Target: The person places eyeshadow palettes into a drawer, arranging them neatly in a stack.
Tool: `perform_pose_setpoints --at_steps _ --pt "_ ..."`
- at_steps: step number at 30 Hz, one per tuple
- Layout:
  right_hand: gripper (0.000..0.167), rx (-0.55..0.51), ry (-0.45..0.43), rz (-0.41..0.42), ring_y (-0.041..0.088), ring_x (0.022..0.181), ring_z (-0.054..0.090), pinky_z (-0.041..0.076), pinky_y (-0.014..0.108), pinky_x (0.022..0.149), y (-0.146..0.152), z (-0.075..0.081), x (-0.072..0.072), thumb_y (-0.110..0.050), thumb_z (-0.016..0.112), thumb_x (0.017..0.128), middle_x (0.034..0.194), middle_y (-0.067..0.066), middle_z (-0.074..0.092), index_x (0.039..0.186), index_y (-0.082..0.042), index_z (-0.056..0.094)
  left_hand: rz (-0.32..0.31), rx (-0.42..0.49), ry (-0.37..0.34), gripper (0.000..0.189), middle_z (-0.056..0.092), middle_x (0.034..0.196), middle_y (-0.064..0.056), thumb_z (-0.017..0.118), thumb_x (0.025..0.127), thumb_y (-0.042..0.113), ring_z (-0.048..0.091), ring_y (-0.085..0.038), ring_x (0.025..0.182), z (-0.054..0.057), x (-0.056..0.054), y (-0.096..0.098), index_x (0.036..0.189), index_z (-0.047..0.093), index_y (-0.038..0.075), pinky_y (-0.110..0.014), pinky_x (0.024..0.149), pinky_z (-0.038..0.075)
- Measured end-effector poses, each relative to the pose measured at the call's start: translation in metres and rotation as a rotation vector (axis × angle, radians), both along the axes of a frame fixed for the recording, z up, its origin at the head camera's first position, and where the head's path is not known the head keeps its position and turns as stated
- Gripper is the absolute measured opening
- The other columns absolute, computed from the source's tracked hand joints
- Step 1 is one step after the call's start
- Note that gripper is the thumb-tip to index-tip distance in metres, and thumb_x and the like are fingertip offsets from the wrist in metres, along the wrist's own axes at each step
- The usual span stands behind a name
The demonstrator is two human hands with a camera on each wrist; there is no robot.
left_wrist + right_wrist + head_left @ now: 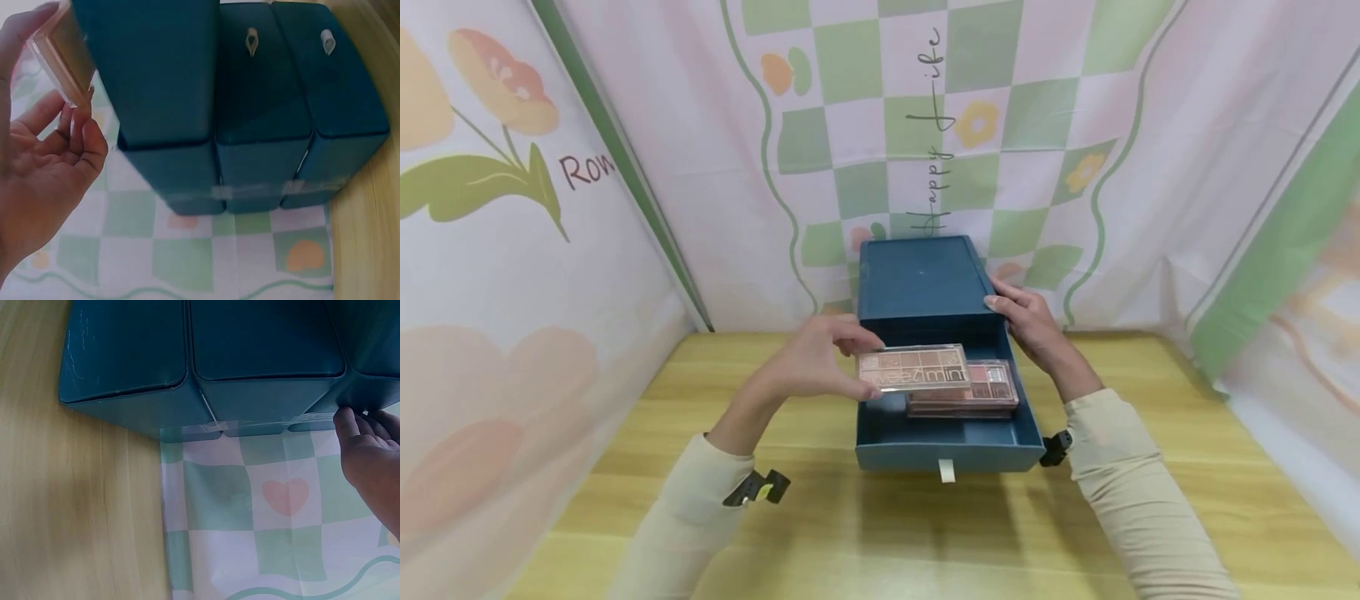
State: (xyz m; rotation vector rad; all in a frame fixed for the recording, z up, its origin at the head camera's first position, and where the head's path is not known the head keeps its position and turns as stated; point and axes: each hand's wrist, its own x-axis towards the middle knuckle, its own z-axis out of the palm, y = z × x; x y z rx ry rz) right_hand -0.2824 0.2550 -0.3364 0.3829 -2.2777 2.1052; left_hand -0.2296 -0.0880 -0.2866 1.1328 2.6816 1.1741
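Note:
My left hand (820, 358) pinches a clear-lidded eyeshadow palette (913, 368) by its left end, thumb at the front and fingers behind. The palette is held above the pulled-out top drawer (947, 457) of a dark blue drawer box (921, 275). Inside, below and right of it, lies a stack of similar palettes (992, 392), partly covered by the held one. My right hand (1033, 325) rests against the box's upper right side near the front, fingers extended along it and thumb at the edge. In the left wrist view the palette (65, 56) appears edge-on beside the drawer.
Two more closed drawers (262, 75) with white loop tabs sit under the open one. The box stands on a wood-grain table (820, 517), against a checked green and white curtain (910, 125). Curtains hang at both sides. A white pull tab (947, 472) hangs from the open drawer's front.

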Motion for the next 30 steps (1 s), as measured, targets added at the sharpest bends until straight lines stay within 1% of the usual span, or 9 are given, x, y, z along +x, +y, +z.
perform_pose_setpoints --at_steps 5,8,10,12,18,20,22,25,30 --pt "0.063 0.017 -0.011 -0.020 0.003 0.037 0.025 0.027 0.022 0.040 0.000 0.001 0.000 -0.023 0.052 0.104 0.045 -0.018 0.038 0.159 -0.006 0.028 -0.034 -0.027 0.021 0.048 0.064 0.089 -0.002 0.088 0.068 0.031 0.057 -0.018 0.088 0.000 -0.006 0.017 0.111 0.077 0.011 -0.029 0.080 0.053" --pt "0.063 0.040 -0.005 -0.023 0.002 0.039 0.026 0.029 0.020 0.042 0.000 0.003 0.000 -0.025 0.052 0.104 0.101 -0.006 0.075 0.160 -0.007 0.027 -0.043 -0.047 0.048 0.049 0.063 0.088 -0.001 0.089 0.068 0.032 0.057 -0.017 0.085 0.000 -0.009 0.027 0.111 0.078 0.012 -0.026 0.075 0.051" --pt "0.063 0.054 -0.005 -0.033 0.002 0.039 0.026 0.030 0.018 0.043 0.000 0.003 0.000 -0.026 0.052 0.104 0.145 0.011 0.060 0.160 -0.008 0.027 -0.050 -0.068 0.063 0.049 0.064 0.088 -0.001 0.089 0.068 0.032 0.058 -0.018 0.085 0.000 -0.012 0.033 0.110 0.078 0.012 -0.024 0.074 0.050" --pt "0.064 0.062 -0.005 -0.018 0.002 0.041 0.025 0.030 0.019 0.045 0.000 0.003 0.001 -0.025 0.050 0.105 0.167 0.017 0.025 0.160 -0.007 0.024 -0.064 -0.087 0.071 0.049 0.065 0.090 -0.001 0.089 0.069 0.032 0.058 -0.017 0.086 0.000 -0.013 0.039 0.111 0.078 0.011 -0.023 0.075 0.050" --pt "0.065 0.040 -0.018 0.012 0.002 0.042 0.023 0.028 0.020 0.047 0.001 0.000 0.001 -0.023 0.049 0.105 0.172 0.016 0.009 0.161 -0.006 0.020 -0.088 -0.124 0.064 0.047 0.065 0.089 -0.001 0.089 0.071 0.031 0.055 -0.013 0.083 -0.003 -0.014 0.053 0.112 0.078 0.012 -0.021 0.072 0.047" --pt "0.064 0.023 -0.019 -0.005 0.002 0.041 0.024 0.029 0.019 0.046 0.001 -0.001 0.001 -0.022 0.050 0.105 0.162 0.007 0.042 0.160 -0.006 0.023 -0.091 -0.135 0.071 0.046 0.064 0.088 0.000 0.088 0.071 0.033 0.054 -0.013 0.082 -0.003 -0.014 0.056 0.112 0.078 0.013 -0.021 0.070 0.046" --pt "0.063 0.008 -0.012 -0.012 0.002 0.041 0.025 0.029 0.018 0.045 0.000 -0.001 0.001 -0.021 0.051 0.104 0.126 -0.005 0.072 0.159 -0.005 0.025 -0.088 -0.148 0.077 0.047 0.063 0.088 0.000 0.088 0.072 0.034 0.055 -0.013 0.083 -0.004 -0.014 0.059 0.112 0.078 0.013 -0.020 0.070 0.046" --pt "0.062 -0.023 -0.011 -0.017 0.002 0.039 0.025 0.028 0.017 0.044 0.000 0.000 0.002 -0.019 0.051 0.104 0.071 -0.026 0.067 0.159 -0.004 0.028 -0.077 -0.181 0.090 0.048 0.063 0.088 0.000 0.088 0.072 0.035 0.055 -0.013 0.083 -0.004 -0.013 0.061 0.114 0.077 0.013 -0.020 0.071 0.046" --pt "0.062 -0.014 0.003 -0.010 0.003 0.040 0.023 0.028 0.018 0.045 0.000 0.000 0.002 -0.021 0.052 0.104 0.096 -0.031 0.069 0.159 -0.004 0.027 -0.077 -0.232 0.106 0.051 0.064 0.091 0.001 0.089 0.074 0.036 0.056 -0.011 0.084 -0.004 -0.012 0.061 0.118 0.076 0.013 -0.019 0.070 0.046"
